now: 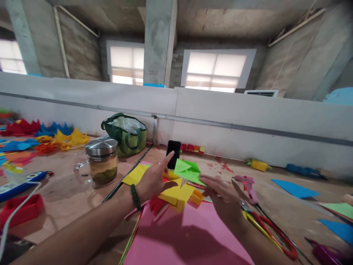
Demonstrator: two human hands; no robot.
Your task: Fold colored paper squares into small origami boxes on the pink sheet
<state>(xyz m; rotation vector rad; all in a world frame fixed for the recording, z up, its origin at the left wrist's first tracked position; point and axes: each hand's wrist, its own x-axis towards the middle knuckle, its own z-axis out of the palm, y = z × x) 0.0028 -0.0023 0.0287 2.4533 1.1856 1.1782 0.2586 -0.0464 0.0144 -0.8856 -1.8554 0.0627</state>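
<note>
My left hand [156,181], with a dark green beaded bracelet at the wrist, is stretched out over yellow paper pieces [176,193], its index finger pointing at the screen of a black phone [173,162]. The phone leans upright near the wall. My right hand [220,191] lies flat, fingers extended, its fingertips at the edge of a bright green folded paper [187,171]. Both hands are above the far end of a stack of pink sheets [190,235]. Red strips [157,206] stick out under the yellow pieces.
To the left stand a glass tea mug [103,167], a green bag [129,136], a red tray [23,211] and colored felt-like pieces [68,139]. At right lie a pink glue gun [249,187], red-handled scissors [275,232] and blue sheets [295,188]. A white partition [234,110] runs behind.
</note>
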